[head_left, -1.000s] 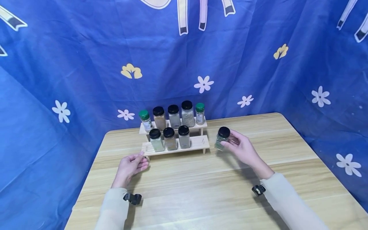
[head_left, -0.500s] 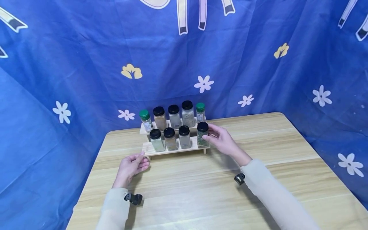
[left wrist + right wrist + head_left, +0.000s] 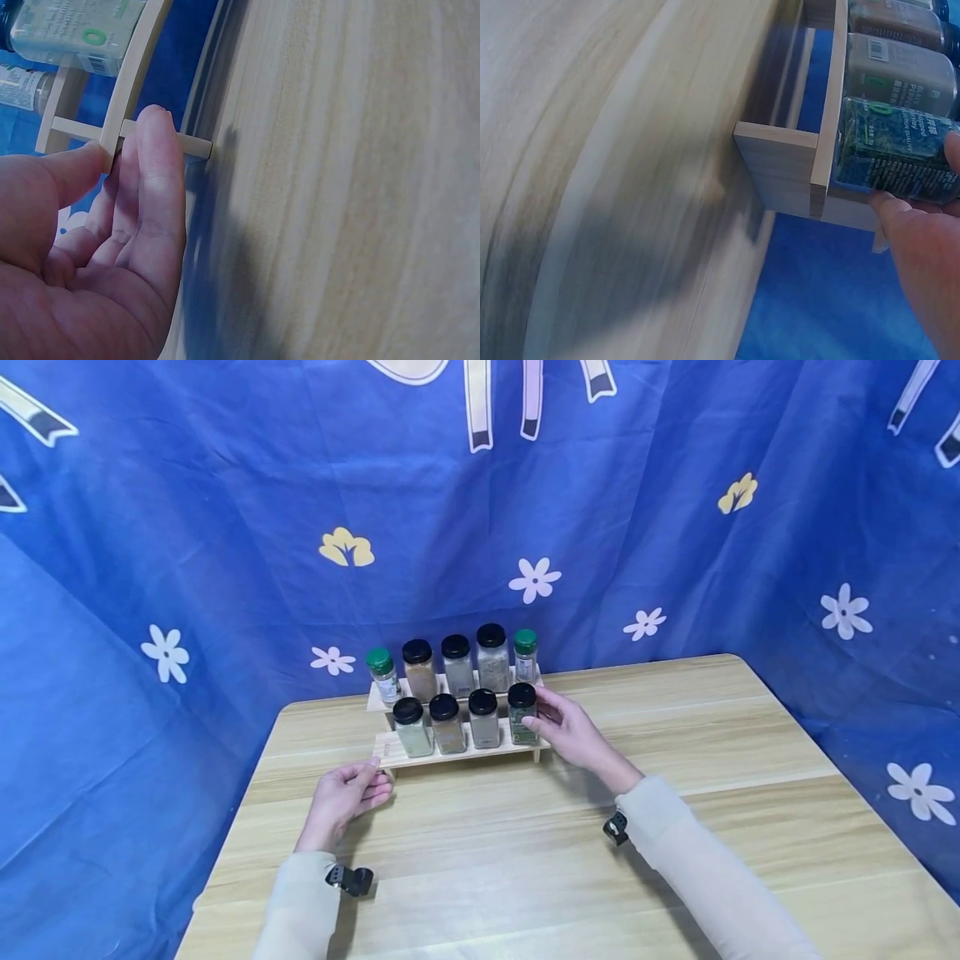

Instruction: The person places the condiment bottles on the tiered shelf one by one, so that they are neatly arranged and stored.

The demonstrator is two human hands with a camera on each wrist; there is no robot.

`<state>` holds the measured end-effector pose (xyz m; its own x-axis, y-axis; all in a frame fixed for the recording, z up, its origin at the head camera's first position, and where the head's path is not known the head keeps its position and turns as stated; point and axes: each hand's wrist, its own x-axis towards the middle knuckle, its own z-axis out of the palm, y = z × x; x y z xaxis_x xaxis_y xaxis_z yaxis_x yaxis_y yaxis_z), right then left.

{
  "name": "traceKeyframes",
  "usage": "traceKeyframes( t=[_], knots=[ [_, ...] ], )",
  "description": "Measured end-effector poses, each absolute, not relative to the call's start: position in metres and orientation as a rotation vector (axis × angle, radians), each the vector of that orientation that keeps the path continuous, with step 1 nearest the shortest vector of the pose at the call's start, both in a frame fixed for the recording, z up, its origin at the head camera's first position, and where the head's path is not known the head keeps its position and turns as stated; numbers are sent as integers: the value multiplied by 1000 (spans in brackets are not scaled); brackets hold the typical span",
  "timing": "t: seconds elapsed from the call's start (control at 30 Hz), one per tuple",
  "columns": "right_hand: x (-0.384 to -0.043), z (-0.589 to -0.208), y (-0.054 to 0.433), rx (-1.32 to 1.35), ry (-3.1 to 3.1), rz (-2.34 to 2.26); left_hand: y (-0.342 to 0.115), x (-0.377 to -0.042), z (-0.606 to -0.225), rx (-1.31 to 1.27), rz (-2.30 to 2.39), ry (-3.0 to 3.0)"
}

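Note:
My right hand (image 3: 576, 731) grips a parsley jar (image 3: 522, 724) with a black lid and dark green flakes. The jar stands at the right end of the lower step of a two-step wooden spice rack (image 3: 387, 748); the right wrist view shows its base on the board. At the rack's left front corner, my left hand (image 3: 341, 797) pinches the lower board, thumb above and fingers beneath, as the left wrist view shows. Left of the parsley jar, on the same step, stand a grey-filled jar (image 3: 484, 727), a brown-filled jar (image 3: 448, 733) and a pale green jar (image 3: 413, 737).
Several jars line the upper step, among them a green-lidded jar at the left (image 3: 386, 681), another green-lidded jar at the right (image 3: 525, 664) and a tall black-lidded jar (image 3: 492, 667). The rack stands near the back of the wooden table (image 3: 480, 860), before a blue cloth (image 3: 450, 527).
My right hand has carried the parsley jar leftward from beside the rack onto the lower step, close to the grey-filled jar. My left hand stays at the rack's corner.

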<state>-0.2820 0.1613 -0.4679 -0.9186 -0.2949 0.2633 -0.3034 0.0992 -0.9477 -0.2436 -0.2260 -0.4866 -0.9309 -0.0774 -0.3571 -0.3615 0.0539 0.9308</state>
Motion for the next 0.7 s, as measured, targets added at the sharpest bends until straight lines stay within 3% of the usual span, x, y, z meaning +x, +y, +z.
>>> traceKeyframes(
  t=[0.5,0.7],
  knots=[
    [-279,-474,167,598,-2416,1860,-226,-248,-487,-461,1910,2176],
    [-258,-474,187,522,-2526,1688,-232,-244,-482,-293,1608,2454]
  ],
)
